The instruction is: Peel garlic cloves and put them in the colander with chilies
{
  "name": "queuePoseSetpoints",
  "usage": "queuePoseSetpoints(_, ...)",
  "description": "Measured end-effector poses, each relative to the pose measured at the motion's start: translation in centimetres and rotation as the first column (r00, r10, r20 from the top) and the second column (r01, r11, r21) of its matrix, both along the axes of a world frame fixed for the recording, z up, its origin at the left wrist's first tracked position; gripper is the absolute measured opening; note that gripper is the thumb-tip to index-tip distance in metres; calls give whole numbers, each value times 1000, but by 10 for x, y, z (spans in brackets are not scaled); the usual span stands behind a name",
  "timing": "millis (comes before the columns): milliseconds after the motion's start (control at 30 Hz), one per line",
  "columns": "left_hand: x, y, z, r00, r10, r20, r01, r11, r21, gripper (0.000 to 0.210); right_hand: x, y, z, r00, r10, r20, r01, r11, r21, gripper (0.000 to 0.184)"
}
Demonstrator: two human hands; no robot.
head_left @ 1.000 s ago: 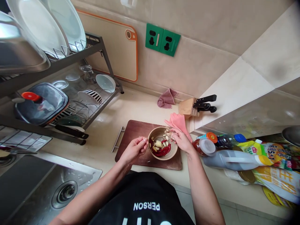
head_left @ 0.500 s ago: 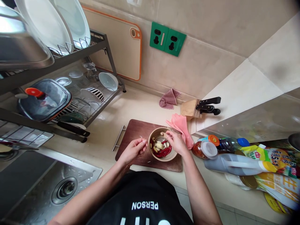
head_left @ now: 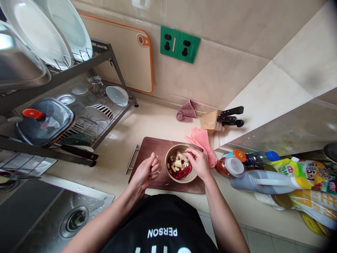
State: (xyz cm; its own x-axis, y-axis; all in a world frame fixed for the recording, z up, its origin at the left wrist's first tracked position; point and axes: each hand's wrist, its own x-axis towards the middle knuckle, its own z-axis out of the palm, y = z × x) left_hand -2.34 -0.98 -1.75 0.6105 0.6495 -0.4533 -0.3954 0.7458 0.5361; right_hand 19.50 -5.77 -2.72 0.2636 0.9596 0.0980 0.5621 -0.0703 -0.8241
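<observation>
A round beige plastic basket (head_left: 195, 173) stands on a dark brown wooden cutting board (head_left: 147, 149). Inside it lie red chillies (head_left: 184, 172), pale garlic cloves (head_left: 173, 168), a cut yellowish chunk (head_left: 178, 163) and a knobbly piece of ginger (head_left: 180, 156). My right hand (head_left: 199, 162) reaches over the basket's right rim, thumb and fingertips pinched at the ginger's right end. Left of the basket, my left hand (head_left: 147, 171) hovers above the board with its fingers curled closed. What it holds, if anything, is hidden.
A dish rack (head_left: 113, 66) and a sink (head_left: 105, 191) are at left. Behind the board lie pink rubber gloves (head_left: 201, 140), a mauve cloth (head_left: 186, 111) and a knife block (head_left: 210, 120). Bottles, including a large one with a yellow cap (head_left: 263, 182), and packets crowd the right.
My left hand has moved slightly left and down from the basket, its fingers curling in. At my right fingertips, the ginger now shows more fully inside the basket. The view has shifted slightly.
</observation>
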Motion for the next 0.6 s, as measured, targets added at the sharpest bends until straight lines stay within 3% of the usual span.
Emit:
queuePoseSetpoints(133, 13, 2, 11, 982, 77, 173, -31, 967, -254, 30, -15, -17, 13, 920, -70, -386, 64, 998, -27, 20)
queuePoseSetpoints(267, 37, -1, 27, 981, 50, 190, 21, 934, -356, 18, -30, -40, 33, 820, -105, -563, 104, 994, -34, 28)
queuePoseSetpoints(333, 53, -7, 30, 976, -27, 217, 107, 925, -366, 20, -31, -53, 41, 781, -127, -611, 148, 989, -16, 32)
queuePoseSetpoints(433, 79, -23, 29, 942, -204, 268, 289, 899, -329, 22, -24, -75, 48, 736, -229, -636, 276, 961, -27, 22)
queuePoseSetpoints(600, 121, -62, 32, 870, -420, 259, 486, 821, -300, 28, -9, -130, 54, 577, -439, -689, 545, 835, -75, 21)
